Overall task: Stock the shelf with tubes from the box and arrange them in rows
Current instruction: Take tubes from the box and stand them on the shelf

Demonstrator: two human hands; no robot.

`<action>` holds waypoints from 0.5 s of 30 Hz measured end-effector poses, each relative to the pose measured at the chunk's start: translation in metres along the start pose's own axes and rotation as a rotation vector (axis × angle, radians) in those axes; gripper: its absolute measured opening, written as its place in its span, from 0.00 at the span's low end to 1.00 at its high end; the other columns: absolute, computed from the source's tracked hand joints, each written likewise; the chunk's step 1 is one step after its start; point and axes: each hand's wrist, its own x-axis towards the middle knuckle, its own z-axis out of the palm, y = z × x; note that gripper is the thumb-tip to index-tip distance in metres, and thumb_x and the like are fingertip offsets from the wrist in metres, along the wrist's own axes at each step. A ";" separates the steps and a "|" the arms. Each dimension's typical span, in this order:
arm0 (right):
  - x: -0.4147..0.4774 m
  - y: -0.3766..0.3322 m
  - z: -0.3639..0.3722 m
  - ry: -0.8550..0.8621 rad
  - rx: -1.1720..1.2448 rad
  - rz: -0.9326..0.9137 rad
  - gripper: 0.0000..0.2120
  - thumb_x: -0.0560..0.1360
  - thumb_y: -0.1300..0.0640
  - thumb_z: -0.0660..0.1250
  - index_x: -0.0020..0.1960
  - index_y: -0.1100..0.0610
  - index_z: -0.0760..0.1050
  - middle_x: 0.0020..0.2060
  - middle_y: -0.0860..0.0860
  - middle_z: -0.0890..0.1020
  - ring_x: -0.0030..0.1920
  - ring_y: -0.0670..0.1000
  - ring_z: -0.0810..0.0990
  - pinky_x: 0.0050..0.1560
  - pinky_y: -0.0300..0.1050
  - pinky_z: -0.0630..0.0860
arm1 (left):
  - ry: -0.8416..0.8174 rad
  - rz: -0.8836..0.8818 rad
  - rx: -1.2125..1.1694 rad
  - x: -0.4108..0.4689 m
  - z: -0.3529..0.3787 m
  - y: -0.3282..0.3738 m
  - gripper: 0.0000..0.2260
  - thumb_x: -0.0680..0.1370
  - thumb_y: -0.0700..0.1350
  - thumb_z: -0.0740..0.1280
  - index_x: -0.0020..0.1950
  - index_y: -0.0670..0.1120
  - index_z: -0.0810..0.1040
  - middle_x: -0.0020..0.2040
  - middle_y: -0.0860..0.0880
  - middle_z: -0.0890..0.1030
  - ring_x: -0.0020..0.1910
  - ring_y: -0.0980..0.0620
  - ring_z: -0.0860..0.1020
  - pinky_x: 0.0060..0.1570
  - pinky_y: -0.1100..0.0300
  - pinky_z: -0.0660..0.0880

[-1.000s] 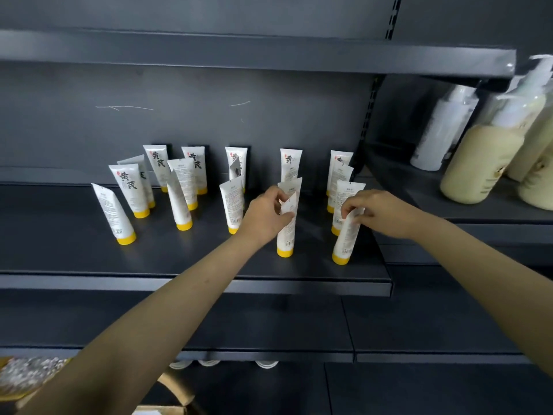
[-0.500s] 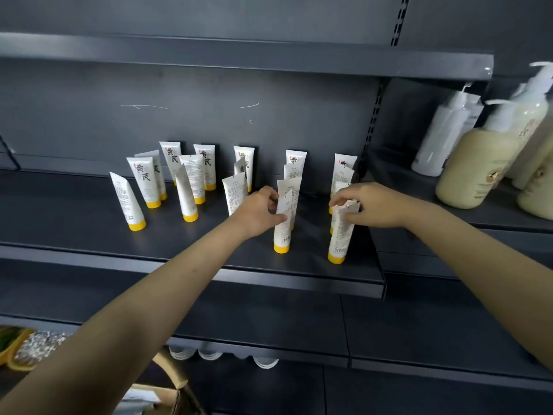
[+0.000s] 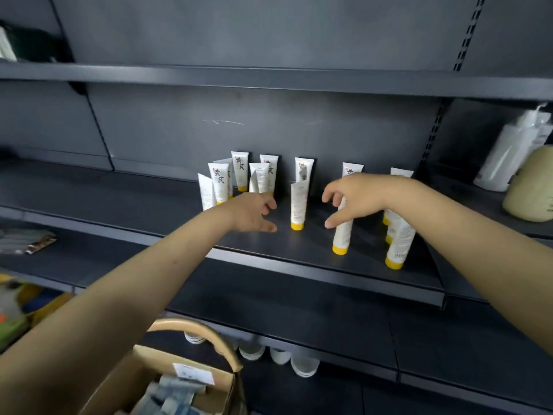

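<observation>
Several white tubes with yellow caps stand cap-down on the dark shelf (image 3: 314,266). One tube (image 3: 298,209) stands alone between my hands. My left hand (image 3: 254,212) hovers just left of it, fingers loosely spread, holding nothing. My right hand (image 3: 356,199) hangs over another tube (image 3: 342,232), fingers curved and apart, not gripping it. A further tube (image 3: 399,244) stands under my right wrist. More tubes (image 3: 220,185) are grouped at the back left. The cardboard box (image 3: 167,390) with more tubes sits at the bottom left.
Pump bottles (image 3: 508,157) stand on the neighbouring shelf at right. A curved wooden handle (image 3: 203,333) arches over the box. White lids (image 3: 278,354) show under the lower shelf. Packets (image 3: 27,241) lie on the left shelf. An upper shelf edge (image 3: 269,80) runs overhead.
Both hands have let go of the tubes they were pinching and drawn back, fingers spread. The view has shifted down and left, bringing the box into sight.
</observation>
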 end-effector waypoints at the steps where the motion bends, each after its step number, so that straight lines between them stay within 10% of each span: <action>1: 0.003 -0.017 0.001 -0.013 -0.014 0.000 0.30 0.69 0.40 0.71 0.67 0.50 0.68 0.59 0.46 0.76 0.57 0.50 0.75 0.59 0.44 0.73 | 0.005 -0.008 0.007 -0.012 -0.005 -0.012 0.23 0.73 0.51 0.71 0.66 0.50 0.70 0.57 0.52 0.74 0.53 0.52 0.74 0.55 0.60 0.70; 15: 0.001 -0.240 0.057 -0.087 0.014 -0.093 0.33 0.69 0.40 0.70 0.69 0.50 0.65 0.64 0.49 0.74 0.60 0.51 0.74 0.61 0.47 0.72 | -0.077 -0.072 0.119 -0.194 -0.040 -0.163 0.24 0.74 0.52 0.71 0.67 0.47 0.69 0.61 0.49 0.75 0.60 0.48 0.74 0.62 0.54 0.71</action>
